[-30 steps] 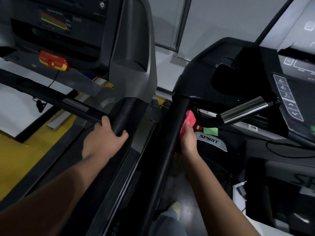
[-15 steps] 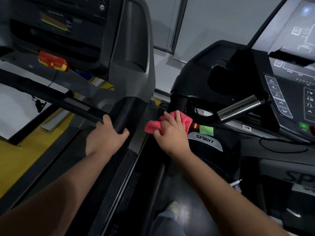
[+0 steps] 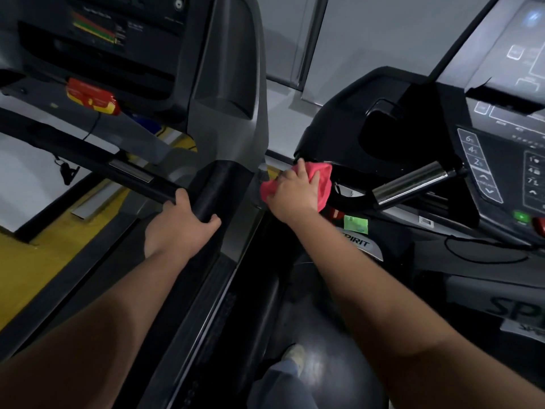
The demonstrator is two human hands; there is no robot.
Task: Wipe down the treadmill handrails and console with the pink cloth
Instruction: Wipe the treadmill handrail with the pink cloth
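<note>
My right hand (image 3: pixel 295 190) lies on the pink cloth (image 3: pixel 324 184) and presses it onto the top of the right treadmill's black left handrail, where the rail meets the console housing (image 3: pixel 339 128). The cloth sticks out on both sides of the hand. The console panel (image 3: pixel 501 160) with number keys lies to the right, with a chrome grip bar (image 3: pixel 413 184) below it. My left hand (image 3: pixel 180 228) grips the padded black handrail (image 3: pixel 218 187) of the left treadmill, fingers curled over its edge.
The left treadmill's console (image 3: pixel 97 33) with a red safety key (image 3: pixel 91 97) fills the upper left. A yellow floor strip (image 3: pixel 29 261) runs at left. My shoe (image 3: pixel 295 355) stands on the dark deck below. A green button (image 3: pixel 520 216) and a green tag (image 3: pixel 355 224) show at right.
My right hand has swung the pink cloth from the inner side of the handrail over its top and then slightly up toward the console housing. My left hand has kept its grip.
</note>
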